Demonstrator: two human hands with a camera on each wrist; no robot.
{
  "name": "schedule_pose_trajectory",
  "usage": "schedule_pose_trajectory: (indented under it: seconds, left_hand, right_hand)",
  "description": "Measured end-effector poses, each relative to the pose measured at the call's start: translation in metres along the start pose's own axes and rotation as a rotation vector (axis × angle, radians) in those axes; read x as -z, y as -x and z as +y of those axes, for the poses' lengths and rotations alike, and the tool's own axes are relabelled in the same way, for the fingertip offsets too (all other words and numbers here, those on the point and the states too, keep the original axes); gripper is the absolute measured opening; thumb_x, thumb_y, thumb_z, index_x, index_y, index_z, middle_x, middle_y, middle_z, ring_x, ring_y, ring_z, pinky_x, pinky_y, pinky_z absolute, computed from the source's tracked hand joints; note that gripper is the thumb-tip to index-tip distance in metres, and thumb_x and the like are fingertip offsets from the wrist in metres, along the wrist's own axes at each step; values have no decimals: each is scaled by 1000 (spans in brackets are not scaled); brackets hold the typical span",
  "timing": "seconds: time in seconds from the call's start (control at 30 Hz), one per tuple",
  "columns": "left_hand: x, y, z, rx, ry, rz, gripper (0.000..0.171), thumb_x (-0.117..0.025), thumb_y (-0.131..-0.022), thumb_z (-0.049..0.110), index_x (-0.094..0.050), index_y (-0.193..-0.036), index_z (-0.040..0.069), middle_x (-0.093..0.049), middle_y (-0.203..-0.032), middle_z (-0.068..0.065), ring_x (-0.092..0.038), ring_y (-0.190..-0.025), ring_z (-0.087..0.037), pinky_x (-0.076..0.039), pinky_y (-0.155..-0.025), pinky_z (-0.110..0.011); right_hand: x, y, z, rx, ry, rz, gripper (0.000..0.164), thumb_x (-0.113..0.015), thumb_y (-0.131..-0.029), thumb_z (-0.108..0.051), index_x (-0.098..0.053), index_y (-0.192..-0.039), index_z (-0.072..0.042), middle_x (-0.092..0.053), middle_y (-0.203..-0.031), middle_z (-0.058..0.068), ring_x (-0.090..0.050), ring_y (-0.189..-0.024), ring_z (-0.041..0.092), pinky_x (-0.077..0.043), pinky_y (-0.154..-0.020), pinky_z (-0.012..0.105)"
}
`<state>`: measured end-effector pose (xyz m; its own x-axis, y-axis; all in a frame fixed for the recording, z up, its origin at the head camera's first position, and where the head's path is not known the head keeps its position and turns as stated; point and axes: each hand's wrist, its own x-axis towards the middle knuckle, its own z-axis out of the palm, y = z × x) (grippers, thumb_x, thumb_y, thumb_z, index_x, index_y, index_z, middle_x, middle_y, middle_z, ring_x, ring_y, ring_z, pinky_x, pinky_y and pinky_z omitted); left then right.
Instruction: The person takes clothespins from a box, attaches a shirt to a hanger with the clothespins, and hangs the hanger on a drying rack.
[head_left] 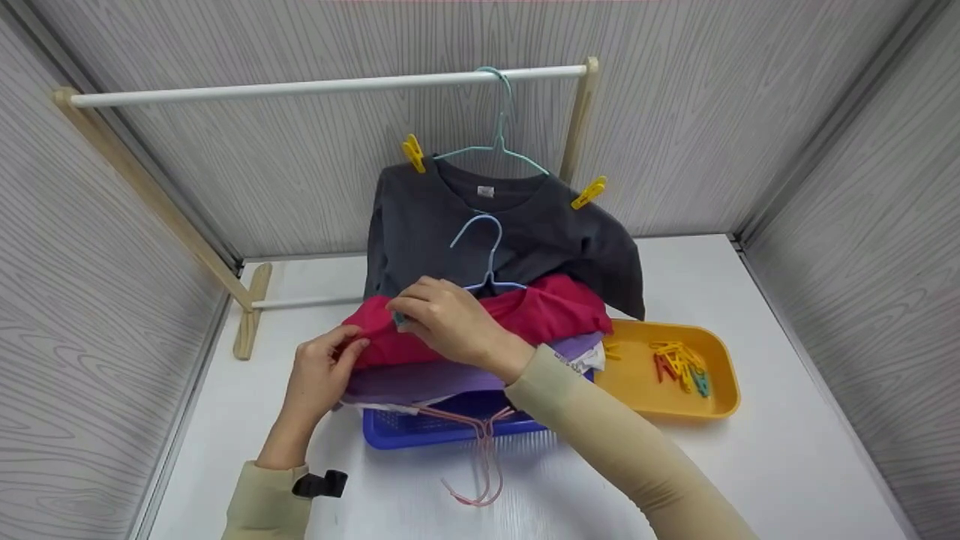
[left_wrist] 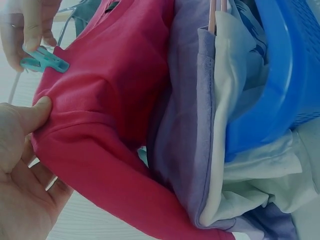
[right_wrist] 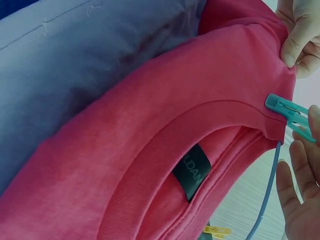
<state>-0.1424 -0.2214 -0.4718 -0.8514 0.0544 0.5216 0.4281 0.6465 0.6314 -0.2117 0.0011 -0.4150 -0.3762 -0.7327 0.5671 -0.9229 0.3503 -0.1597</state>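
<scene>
My left hand (head_left: 319,371) pinches the shoulder of a red shirt (head_left: 551,311) between thumb and fingers. A light blue hanger (head_left: 492,259) sits in that shirt, its hook standing up out of the neckline. Just inward from the left hand, my right hand (head_left: 454,319) holds a teal clothespin (left_wrist: 52,61) by its handle end. The clothespin's jaws sit over the shirt's shoulder edge beside the collar, as the right wrist view shows. A dark tag (right_wrist: 192,171) lies inside the neck. Beneath the red shirt is a purple garment (head_left: 420,382).
Behind, a dark grey shirt (head_left: 427,232) with yellow clothespins (head_left: 413,153) hangs by a teal hanger (head_left: 500,127) from a white rail (head_left: 300,88). A blue basket (head_left: 405,435) with pink hangers (head_left: 484,450) lies in front. An orange tray (head_left: 630,394) with several clothespins stands right.
</scene>
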Motion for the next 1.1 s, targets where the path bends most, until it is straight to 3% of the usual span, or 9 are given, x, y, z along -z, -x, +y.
schedule_pose_trajectory:
  seconds: [0.23,0.63,0.83,1.1]
  left_hand:
    - [1,0,0,18,-16,-9,13,-72,-88,1,-74,-99,-4,-72,-95,-16,-69,-89,-27,-55,-76,-45]
    - [-2,1,-1,51,-18,4,13,-72,-88,2,-74,-99,-4,-72,-95,-16,-69,-90,-29,-54,-78,-46]
    - [-1,2,-1,45,-22,6,13,-72,-88,2,-74,-99,-4,-73,-94,-14,-69,-88,-25,-54,-76,-44]
    - [-1,2,-1,18,-28,16,12,-71,-89,2,-73,-99,-4,-73,-93,-14,-69,-86,-28,-54,-75,-46]
  right_hand:
    - [7,4,0,-54,-51,-55,46,-75,-89,-26,-64,-130,-10,-64,-124,5,-57,-110,18,-45,-95,29]
    - [39,24,7,-94,-228,-68,39,-76,-88,-21,-67,-125,-11,-61,-127,3,-51,-117,16,-43,-98,29]
    - [58,46,14,-164,-307,-120,41,-72,-91,-29,-66,-127,-11,-59,-130,1,-49,-119,16,-42,-100,33]
    - [83,90,29,-284,-305,-148,49,-72,-89,-37,-63,-132,-16,-58,-131,-1,-49,-122,17,-42,-100,40]
